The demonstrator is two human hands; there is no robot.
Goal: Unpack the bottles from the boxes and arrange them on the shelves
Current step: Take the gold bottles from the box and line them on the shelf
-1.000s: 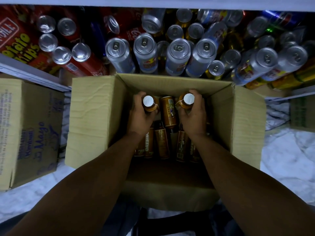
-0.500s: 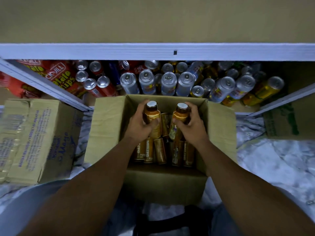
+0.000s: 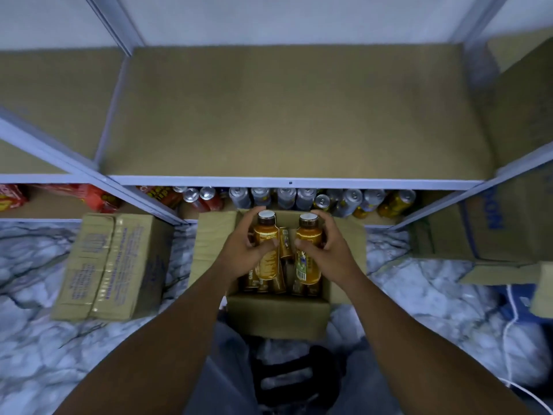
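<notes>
So, only the head view to go on here. Left hand [image 3: 250, 250] is wrapped round one bottle [image 3: 266, 235], fingers curled over the label with the thumb across the front. Right hand [image 3: 324, 248] is doing the same on a second bottle [image 3: 308, 238]. Both bottles are upright, caps up, raised partly out of the open box [image 3: 275, 317], with more bottles packed underneath them.

Handling guess: full drinks, so a bit of weight for their size. They look rigid with glossy labels, so probably slick. I can't tell glass from plastic, so I'd treat them as breakable. Mid-body is a decent place to hold, since the neck narrows under the cap and a cap-only grip could slip. The two bottles are near each other with a third poking up between them, so watch for clinking.

For room: the shelf [image 3: 299, 115] straight ahead is bare brown board, wide open, with a pale metal front rail [image 3: 269, 180] to clear on the way in. Uprights sit left and right, well apart from the hands. The tier below is jammed with cans [image 3: 287, 197], so there's no space there. The box's far flap sits just under that rail, so I'd lift straight up before going forward. There's a closed carton [image 3: 113, 265] on the floor to the left, and another box [image 3: 493, 229] at right, both out of the way.
</notes>
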